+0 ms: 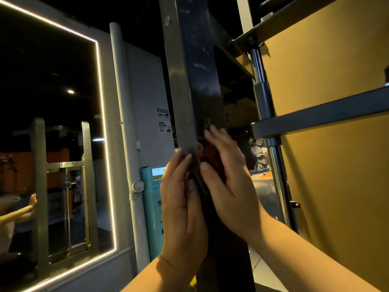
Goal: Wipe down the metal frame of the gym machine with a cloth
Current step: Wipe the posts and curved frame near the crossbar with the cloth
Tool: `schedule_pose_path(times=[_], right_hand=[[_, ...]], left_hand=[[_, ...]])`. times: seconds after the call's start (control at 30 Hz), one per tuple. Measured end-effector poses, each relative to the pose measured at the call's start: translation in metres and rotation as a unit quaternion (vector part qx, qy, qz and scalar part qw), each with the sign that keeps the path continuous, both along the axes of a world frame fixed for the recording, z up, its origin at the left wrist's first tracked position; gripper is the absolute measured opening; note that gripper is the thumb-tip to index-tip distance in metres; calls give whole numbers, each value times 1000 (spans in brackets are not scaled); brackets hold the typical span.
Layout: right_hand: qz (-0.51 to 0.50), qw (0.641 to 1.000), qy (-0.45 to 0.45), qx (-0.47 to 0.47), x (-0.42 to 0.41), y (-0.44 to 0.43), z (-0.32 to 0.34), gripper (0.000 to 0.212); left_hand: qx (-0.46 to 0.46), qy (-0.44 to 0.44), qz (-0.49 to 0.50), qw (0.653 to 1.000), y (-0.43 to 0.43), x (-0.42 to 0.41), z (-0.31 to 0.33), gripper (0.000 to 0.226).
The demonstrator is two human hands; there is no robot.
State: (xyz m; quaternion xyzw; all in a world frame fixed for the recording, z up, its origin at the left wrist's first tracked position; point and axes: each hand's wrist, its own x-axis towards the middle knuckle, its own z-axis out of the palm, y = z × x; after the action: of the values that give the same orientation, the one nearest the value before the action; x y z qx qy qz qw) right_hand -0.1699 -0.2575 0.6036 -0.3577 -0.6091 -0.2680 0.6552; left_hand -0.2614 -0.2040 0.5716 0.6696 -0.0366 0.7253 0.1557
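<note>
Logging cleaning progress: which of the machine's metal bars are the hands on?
The wide dark upright post, centre: left hand and right hand press a cloth on it. The grey crossbar and chrome rod at right are untouched.

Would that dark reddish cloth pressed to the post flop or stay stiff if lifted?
Probably floppy: the dark reddish cloth bunches in folds between the left hand and right hand. Likely light, since mere pressing seems to pin it to the dark metal post.
</note>
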Motion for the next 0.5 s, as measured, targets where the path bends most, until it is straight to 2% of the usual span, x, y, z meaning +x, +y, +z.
schedule_pose_path(times=[0.1,0.17,0.27,0.4,0.5], right_hand=[[-32,996,-79,22,9,2,-44,54],[-45,992,-112,22,18,-1,-47,54],[-21,997,-72,6,16,0,-7,53],[-1,1000,-4,-16,7,-4,65,55],[16,1000,11,4,2,-3,50,52]], left_hand=[[4,55,-39,998,-2,-5,38,48],[37,75,-6,996,0,-8,62,51],[63,98,28,993,0,-5,84,55],[47,69,-1,997,1,2,79,52],[59,74,12,995,3,-1,75,53]])
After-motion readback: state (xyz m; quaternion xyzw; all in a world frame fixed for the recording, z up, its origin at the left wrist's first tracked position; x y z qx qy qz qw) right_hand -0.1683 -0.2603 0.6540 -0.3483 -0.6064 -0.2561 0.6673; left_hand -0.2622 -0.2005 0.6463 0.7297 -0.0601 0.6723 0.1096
